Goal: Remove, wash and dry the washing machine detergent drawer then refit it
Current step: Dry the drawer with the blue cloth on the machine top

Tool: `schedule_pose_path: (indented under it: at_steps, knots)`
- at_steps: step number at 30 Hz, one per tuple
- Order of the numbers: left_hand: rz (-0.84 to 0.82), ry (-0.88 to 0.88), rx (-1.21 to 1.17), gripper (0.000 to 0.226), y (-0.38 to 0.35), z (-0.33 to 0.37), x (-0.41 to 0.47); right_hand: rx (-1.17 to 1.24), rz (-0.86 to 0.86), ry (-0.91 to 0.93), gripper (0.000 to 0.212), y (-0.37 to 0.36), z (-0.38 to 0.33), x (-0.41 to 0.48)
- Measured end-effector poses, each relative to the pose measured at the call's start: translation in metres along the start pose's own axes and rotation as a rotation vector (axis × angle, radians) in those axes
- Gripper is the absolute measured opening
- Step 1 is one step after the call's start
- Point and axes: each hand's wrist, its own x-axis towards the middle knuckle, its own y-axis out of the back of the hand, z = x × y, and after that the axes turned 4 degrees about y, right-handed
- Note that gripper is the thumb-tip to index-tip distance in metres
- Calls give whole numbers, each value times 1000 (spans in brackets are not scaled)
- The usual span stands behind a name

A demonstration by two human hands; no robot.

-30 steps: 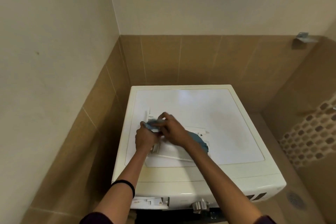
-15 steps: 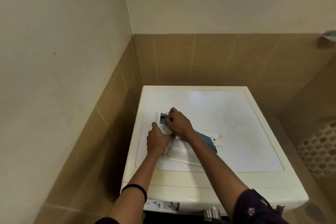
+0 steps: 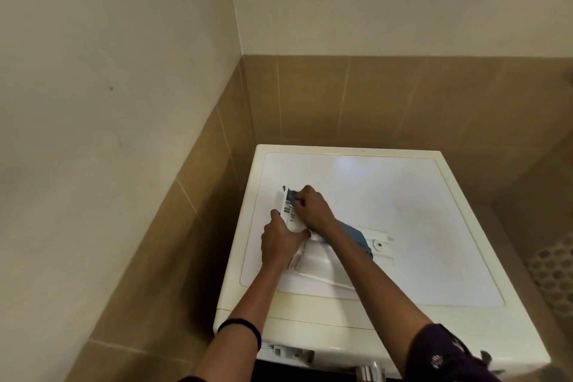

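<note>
I see the white plastic detergent drawer [image 3: 313, 254] lying on top of the white washing machine [image 3: 403, 211], on its flat top surface, toward the left-front part w/ its long side running roughly left-right. Blue-grey plastic insert [image 3: 356, 237] sits in the drawer's right half, partly hidden behind the right forearm. Left hand [image 3: 279, 242] is at the drawer's left end, fingers [image 3: 274, 214] curled round a narrow white plastic piece [image 3: 286, 208] that tilts up off that end, thumb pressed on the drawer edge, so gripping. Right hand [image 3: 313, 211] crosses over the drawer, its fingers pinched at the top of that white piece, next to a small blue bit [image 3: 291, 194]; can't tell exactly what's between them. Black band [image 3: 240, 327] on left wrist, dark sleeve [image 3: 446, 353] on right arm. Tan tiled wall [image 3: 341, 96] behind the machine.
</note>
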Motion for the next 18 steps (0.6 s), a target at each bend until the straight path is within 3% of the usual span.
schedule_pose_path:
  at_steps: [6,9,12,15,18]
  knots:
    - [3,1,-16,75,-1,-1,1,-125,60,104,27,8,15,1]
    - [3,-1,-16,75,-2,0,1,-88,41,45,30,6,13,1]
    - [0,3,-2,77,-2,0,1,-164,197,-24,32,2,8,-1]
    - [3,2,24,82,-1,1,1,-28,366,-7,24,-7,9,-6]
    - [5,0,15,76,-1,1,1,105,176,30,29,-3,13,-7]
